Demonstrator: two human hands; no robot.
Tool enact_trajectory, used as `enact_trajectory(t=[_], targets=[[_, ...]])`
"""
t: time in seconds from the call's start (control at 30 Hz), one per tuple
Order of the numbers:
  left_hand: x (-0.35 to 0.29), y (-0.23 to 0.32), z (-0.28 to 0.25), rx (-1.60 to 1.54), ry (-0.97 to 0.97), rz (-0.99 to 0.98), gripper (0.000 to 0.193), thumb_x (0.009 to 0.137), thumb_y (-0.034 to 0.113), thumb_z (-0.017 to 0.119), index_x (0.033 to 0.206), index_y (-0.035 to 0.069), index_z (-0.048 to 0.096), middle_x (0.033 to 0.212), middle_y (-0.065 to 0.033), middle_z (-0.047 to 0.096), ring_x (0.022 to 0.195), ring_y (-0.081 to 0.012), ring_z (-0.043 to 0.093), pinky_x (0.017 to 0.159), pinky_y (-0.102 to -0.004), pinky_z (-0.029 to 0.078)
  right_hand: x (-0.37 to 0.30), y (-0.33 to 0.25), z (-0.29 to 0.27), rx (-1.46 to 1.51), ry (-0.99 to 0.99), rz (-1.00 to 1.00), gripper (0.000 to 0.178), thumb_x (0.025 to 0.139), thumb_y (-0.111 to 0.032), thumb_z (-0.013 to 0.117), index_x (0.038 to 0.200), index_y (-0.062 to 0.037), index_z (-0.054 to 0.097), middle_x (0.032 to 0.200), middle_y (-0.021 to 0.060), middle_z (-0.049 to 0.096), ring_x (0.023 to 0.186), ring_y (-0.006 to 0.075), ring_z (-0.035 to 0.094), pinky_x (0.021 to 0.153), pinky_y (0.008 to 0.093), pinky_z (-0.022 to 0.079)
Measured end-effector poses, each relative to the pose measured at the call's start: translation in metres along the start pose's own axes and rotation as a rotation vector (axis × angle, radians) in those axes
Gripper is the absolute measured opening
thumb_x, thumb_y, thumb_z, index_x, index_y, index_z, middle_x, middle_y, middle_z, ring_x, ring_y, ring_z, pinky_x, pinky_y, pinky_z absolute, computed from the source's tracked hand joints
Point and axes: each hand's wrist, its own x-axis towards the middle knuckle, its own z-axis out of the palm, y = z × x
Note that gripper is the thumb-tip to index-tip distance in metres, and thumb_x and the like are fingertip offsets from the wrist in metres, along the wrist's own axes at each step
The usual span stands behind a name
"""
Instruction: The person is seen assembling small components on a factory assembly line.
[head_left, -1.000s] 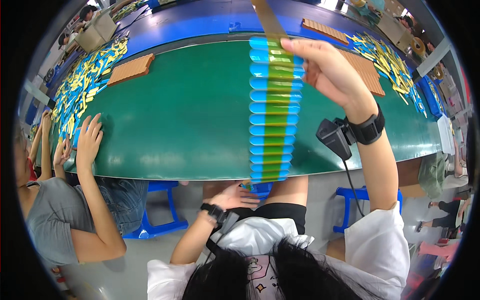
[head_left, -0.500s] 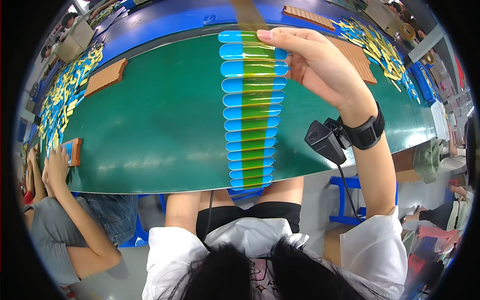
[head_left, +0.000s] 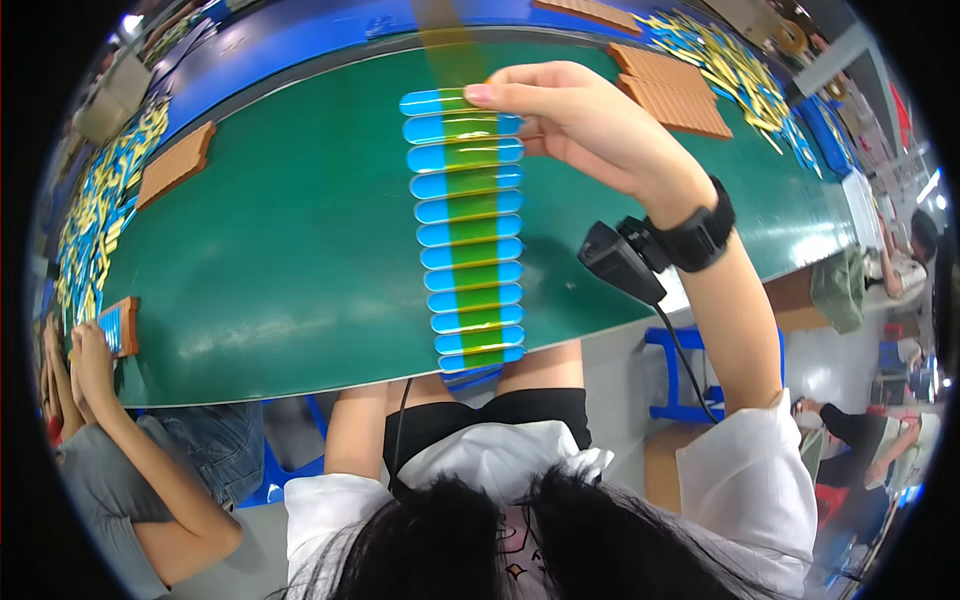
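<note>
My right hand pinches the top end of a long strip of flat, round-ended blue sticks, which look like nail files. They lie side by side like ladder rungs, joined down the middle by clear yellow tape that looks green over the blue. The tape runs on past my fingers toward the far side. The strip hangs toward me above the green table, its lower end at the near edge. My left forearm goes under that edge, so the left hand is hidden.
Loose blue and yellow sticks lie in piles at left and right. Brown ridged blocks stand near both piles. At the left, a co-worker's hand touches another brown block holding blue sticks. A black camera hangs off my right wrist.
My view has shifted, so the table's things sit further left. My right hand has come a little nearer to me, with the strip's top end in it and more tape showing beyond.
</note>
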Motion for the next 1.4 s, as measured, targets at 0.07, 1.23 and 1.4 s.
enact_trajectory(t=[0.07, 1.23, 1.4], targets=[[0.001, -0.008, 0.009, 0.000, -0.034, -0.022, 0.030, 0.082, 0.016, 0.057, 0.107, 0.001, 0.051, 0.103, -0.0094, 0.057, 0.091, -0.0184, 0.057, 0.078, -0.0287, 0.046, -0.001, 0.002, -0.003, -0.021, 0.021, 0.001, 0.019, 0.084, -0.027, 0.055, 0.082, -0.0081, 0.059, 0.082, -0.0044, 0.057, 0.071, 0.0025, 0.051, 0.067, 0.0179, 0.041], [-0.047, 0.014, -0.009, -0.037, 0.211, 0.171, 0.029, 0.083, 0.015, 0.054, 0.109, 0.002, 0.050, 0.102, -0.0093, 0.057, 0.090, -0.0173, 0.057, 0.077, -0.0281, 0.046, -0.014, 0.011, 0.006, 0.256, 0.059, 0.070, 0.018, 0.085, -0.021, 0.053, 0.087, -0.0039, 0.058, 0.086, -0.0001, 0.058, 0.075, 0.0062, 0.052, 0.068, 0.0216, 0.042], [-0.039, 0.027, -0.019, -0.054, 0.255, 0.201, 0.029, 0.083, 0.015, 0.054, 0.109, 0.002, 0.050, 0.102, -0.0093, 0.057, 0.090, -0.0171, 0.057, 0.077, -0.0280, 0.046, -0.001, 0.018, 0.005, 0.244, -0.018, 0.134, 0.018, 0.085, -0.022, 0.053, 0.079, -0.0059, 0.056, 0.079, -0.0022, 0.056, 0.071, 0.0046, 0.050, 0.066, 0.0203, 0.041]])
